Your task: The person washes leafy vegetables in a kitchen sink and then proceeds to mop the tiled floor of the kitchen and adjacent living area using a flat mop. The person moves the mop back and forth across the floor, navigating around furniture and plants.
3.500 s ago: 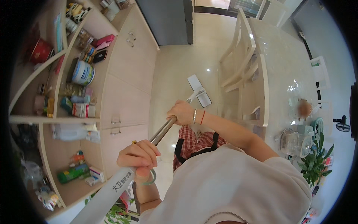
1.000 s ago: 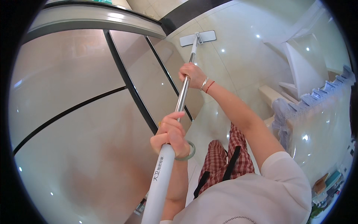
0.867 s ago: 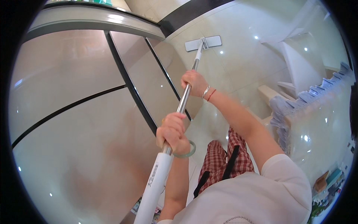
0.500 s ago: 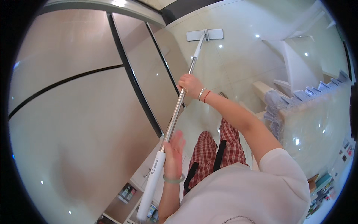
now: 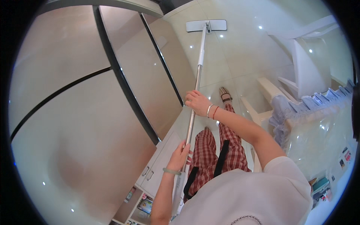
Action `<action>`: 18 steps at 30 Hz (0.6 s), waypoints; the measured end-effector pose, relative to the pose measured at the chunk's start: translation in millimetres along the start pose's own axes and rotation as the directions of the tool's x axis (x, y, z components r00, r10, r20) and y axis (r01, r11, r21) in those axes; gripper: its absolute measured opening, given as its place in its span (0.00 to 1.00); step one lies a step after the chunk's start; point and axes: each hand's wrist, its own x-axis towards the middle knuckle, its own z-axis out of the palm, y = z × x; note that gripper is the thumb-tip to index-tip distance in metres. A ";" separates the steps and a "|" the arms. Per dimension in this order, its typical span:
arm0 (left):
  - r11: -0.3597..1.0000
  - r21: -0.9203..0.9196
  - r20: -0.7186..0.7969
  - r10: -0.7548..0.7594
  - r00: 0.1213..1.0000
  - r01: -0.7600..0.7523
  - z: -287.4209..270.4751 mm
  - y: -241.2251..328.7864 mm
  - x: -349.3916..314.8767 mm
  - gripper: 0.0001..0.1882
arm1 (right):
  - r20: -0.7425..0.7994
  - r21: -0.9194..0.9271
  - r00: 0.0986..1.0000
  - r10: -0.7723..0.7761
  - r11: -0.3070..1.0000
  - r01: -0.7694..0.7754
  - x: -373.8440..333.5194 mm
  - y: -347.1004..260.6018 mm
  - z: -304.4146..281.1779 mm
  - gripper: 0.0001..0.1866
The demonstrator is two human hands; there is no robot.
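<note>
A flat mop (image 5: 194, 80) with a silvery pole runs away from me, its white rectangular head (image 5: 193, 26) lying flat on the floor at the far end. My right hand (image 5: 198, 102) is closed around the middle of the pole. Lower down, my left hand (image 5: 179, 156) wraps the pole, with fingertips showing on its right side. The white grip at the near end is partly hidden behind my left wrist and forearm.
Tall sliding doors (image 5: 82, 120) with dark frames stand along the left. On the right are a white chair (image 5: 303, 63) and a table (image 5: 318, 138) with a ruffled, lace-edged cover. A low cabinet (image 5: 150, 172) with open shelves is at the lower left. Glossy tiles (image 5: 240, 56) cover the floor.
My left hand, earlier open beside the pole, now wraps around it. The pole has swung more upright, its near end shifting right, and the mop head has slid slightly farther away.
</note>
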 end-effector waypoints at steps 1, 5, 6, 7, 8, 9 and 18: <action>0.968 -0.219 0.178 -0.085 0.980 0.124 -5.1 3.4 9.1 0.25 | -0.060 0.038 0.990 0.127 0.991 -0.124 -1.3 10.0 2.5 0.11; 0.833 -0.445 0.313 -0.198 0.929 0.328 4.4 33.1 10.5 0.22 | -0.029 0.612 0.640 0.767 0.520 -0.595 13.4 71.7 6.3 0.10; 0.830 -0.450 0.298 -0.207 0.932 0.329 5.7 33.5 10.1 0.22 | 0.124 0.768 0.469 0.874 0.215 -0.603 19.0 79.9 8.1 0.10; 0.836 -0.445 0.294 -0.202 0.934 0.321 9.2 36.4 10.4 0.21 | 0.260 0.805 0.364 0.894 0.008 -0.593 25.5 82.9 10.3 0.10; 0.841 -0.441 0.290 -0.198 0.936 0.314 13.6 38.1 10.2 0.21 | 0.398 0.807 0.264 0.878 -0.199 -0.556 35.6 82.6 15.3 0.11; 0.850 -0.432 0.283 -0.190 0.940 0.301 14.5 41.1 10.7 0.21 | 0.530 0.779 0.176 0.829 -0.395 -0.487 45.5 83.7 18.7 0.12; 0.860 -0.460 0.261 -0.107 0.959 0.221 25.3 25.0 30.9 0.20 | 0.324 0.654 0.074 0.943 -0.166 -0.738 48.2 96.3 56.5 0.16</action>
